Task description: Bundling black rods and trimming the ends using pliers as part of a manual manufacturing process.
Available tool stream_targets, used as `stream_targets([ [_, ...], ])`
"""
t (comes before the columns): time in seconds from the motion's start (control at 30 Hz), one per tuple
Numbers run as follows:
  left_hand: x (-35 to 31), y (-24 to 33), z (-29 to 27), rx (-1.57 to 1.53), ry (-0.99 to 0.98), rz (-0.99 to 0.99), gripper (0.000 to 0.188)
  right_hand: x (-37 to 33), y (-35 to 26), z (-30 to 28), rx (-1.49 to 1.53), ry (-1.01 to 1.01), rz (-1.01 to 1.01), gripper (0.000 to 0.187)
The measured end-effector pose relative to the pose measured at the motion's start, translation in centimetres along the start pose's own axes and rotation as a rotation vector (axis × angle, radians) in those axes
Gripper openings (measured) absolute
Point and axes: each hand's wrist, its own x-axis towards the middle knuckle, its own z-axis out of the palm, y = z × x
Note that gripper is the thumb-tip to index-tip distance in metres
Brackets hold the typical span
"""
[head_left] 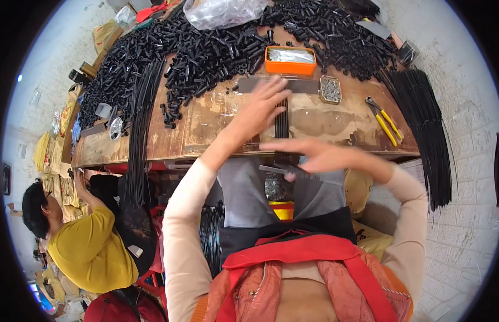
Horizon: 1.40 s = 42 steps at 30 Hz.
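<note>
My left hand [260, 110] is over the worktable with its fingers spread, just left of a narrow bundle of thin black rods [281, 124]. Nothing shows in its grasp. Slightly blurred, my right hand [324, 155] reaches across the table's near edge, fingers stretched to the left over the lower end of the rods. Beneath that hand lies a flat grey strip [273, 169]; whether the fingers touch it I cannot tell. Past my left fingertips stretches a dark flat bar [303, 86], beside a small tray of small metal parts [330, 89].
Black tubular parts [217, 53] are heaped across the table's far side. An orange box [291, 67] holds clear strips. Yellow-handled pliers [386, 123] lie right. Long black rod bundles [139, 129] overhang the edge at both sides. A person in yellow [91, 247] sits to the left.
</note>
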Motion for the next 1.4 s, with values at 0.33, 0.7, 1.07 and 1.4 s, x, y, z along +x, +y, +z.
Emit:
stream_targets([
  [0.33,-0.3,-3.8,4.6,-0.802,0.051,-0.404,0.051,1.3,-10.8,-5.3,-0.252,0.391,0.045,0.033],
  [0.7,-1.5,17.4,-2.9,-1.247,0.041,-0.335,0.016,0.7,-19.4,-9.6,-0.079,0.691,-0.223,0.04],
  [1.07,1.8,16.4,-8.5,0.556,0.357,-0.145,0.035,-0.7,-11.2,-3.1,-1.589,0.523,-0.009,0.017],
  [1.4,-3.8,12.3,0.8,-0.733,-0.065,-0.467,0.038,2.6,-1.7,3.2,0.415,1.108,-0.127,0.037],
])
